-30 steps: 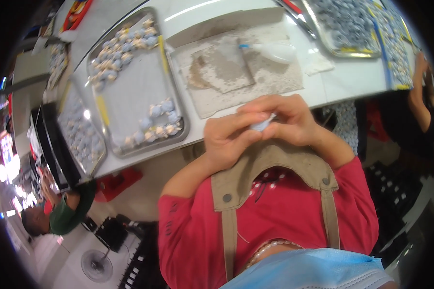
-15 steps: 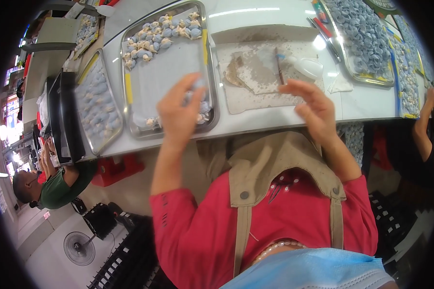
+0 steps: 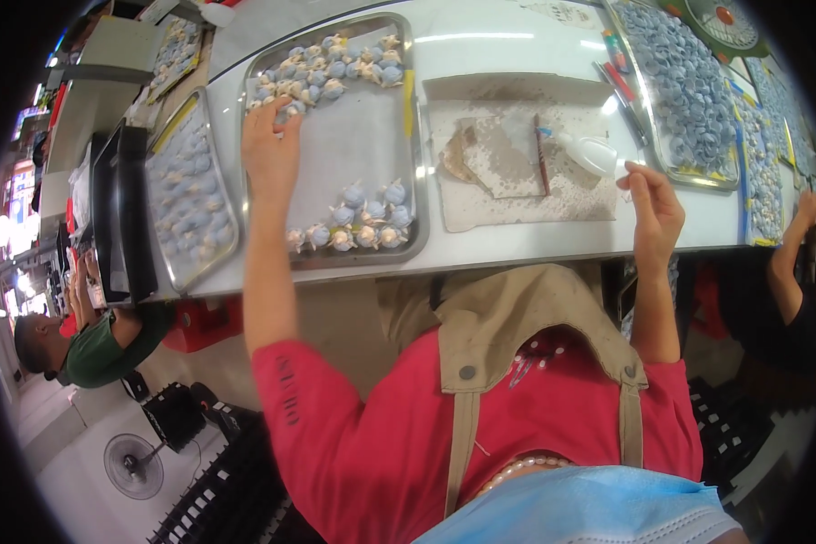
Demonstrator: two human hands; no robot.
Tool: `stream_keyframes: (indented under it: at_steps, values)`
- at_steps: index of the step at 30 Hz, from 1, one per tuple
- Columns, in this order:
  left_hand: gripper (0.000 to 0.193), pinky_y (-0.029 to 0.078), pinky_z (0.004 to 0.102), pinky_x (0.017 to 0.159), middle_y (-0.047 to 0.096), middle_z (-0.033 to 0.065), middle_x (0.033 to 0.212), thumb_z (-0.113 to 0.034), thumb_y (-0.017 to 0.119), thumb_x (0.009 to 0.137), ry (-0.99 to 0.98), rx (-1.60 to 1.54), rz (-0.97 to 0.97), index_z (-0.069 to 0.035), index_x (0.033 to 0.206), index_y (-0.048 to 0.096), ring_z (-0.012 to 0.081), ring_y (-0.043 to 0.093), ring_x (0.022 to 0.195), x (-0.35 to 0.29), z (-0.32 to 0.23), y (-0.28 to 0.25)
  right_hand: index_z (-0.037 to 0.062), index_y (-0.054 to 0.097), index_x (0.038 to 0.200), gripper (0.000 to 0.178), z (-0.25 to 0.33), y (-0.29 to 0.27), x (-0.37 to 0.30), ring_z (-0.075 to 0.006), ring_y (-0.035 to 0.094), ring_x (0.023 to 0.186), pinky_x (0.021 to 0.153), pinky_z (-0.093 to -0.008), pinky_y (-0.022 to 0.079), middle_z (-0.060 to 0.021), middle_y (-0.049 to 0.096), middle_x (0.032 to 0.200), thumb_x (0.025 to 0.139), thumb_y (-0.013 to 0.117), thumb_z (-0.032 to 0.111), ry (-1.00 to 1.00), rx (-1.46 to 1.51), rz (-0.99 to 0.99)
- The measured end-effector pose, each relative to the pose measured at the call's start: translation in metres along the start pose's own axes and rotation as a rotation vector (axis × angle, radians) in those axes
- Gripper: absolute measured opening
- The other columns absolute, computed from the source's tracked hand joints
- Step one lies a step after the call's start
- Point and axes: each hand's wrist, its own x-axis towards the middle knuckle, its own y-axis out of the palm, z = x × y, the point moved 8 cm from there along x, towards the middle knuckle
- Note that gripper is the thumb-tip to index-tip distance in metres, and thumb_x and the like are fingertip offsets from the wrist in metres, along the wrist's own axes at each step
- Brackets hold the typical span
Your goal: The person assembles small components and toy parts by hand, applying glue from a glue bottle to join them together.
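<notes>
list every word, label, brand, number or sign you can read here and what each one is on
Left red sleeve: dark lettering runs down it; I won't copy the words out.
Small coloured tube at the far side: any print is too small to read.
Tabletop, far edge: faint marks, too blurred to tell whether they are writing.
I can make out no other legible text.

A red fabric short-sleeved shirt (image 3: 354, 426), dark lettering (image 3: 288, 390) down its left sleeve; white dots (image 3: 542, 365) at the chest, perhaps a print. Over it, a khaki cloth apron (image 3: 508, 308) with narrow straps (image 3: 463, 444) and dark round snaps (image 3: 467, 373). White pearl-like bead necklace (image 3: 519, 465); light-blue pleated face mask (image 3: 571, 508).
</notes>
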Motion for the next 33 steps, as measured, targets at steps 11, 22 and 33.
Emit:
stream_keyframes:
  at_steps: [11,22,33]
  values:
    - [0.025,0.047,0.0328,0.073,0.057,0.0095,0.093,-0.006,0.060,0.080,-0.031,0.125,0.085,-0.005,0.105,0.059,0.0213,0.058,0.078,0.001,0.016,0.025,0.0056,0.060,0.110,0.032,-0.022,0.001,0.026,-0.0244,0.055,0.098,0.085,-0.0338,0.042,-0.0132,0.061,0.104,0.081,0.065,0.019,-0.077,-0.472,0.046]
    - [0.034,0.046,0.0200,0.069,0.060,0.0098,0.098,-0.001,0.062,0.081,-0.495,-1.190,0.539,0.000,0.114,0.052,0.0142,0.061,0.080,-0.090,-0.126,0.070,0.0023,0.059,0.104,0.033,-0.028,0.014,0.013,-0.0202,0.056,0.084,0.076,-0.0290,0.043,-0.0092,0.060,0.094,0.077,0.070,0.017,-0.027,-0.404,0.135]
    - [0.033,0.047,0.0228,0.072,0.056,0.0094,0.112,-0.003,0.058,0.085,-0.800,-1.456,0.733,0.002,0.117,0.051,0.0153,0.061,0.089,-0.174,-0.207,0.123,0.0034,0.051,0.101,0.026,-0.005,-0.001,-0.020,-0.0051,0.049,0.080,0.070,-0.0190,0.039,-0.0012,0.054,0.090,0.082,0.066,0.014,0.102,0.190,0.110]
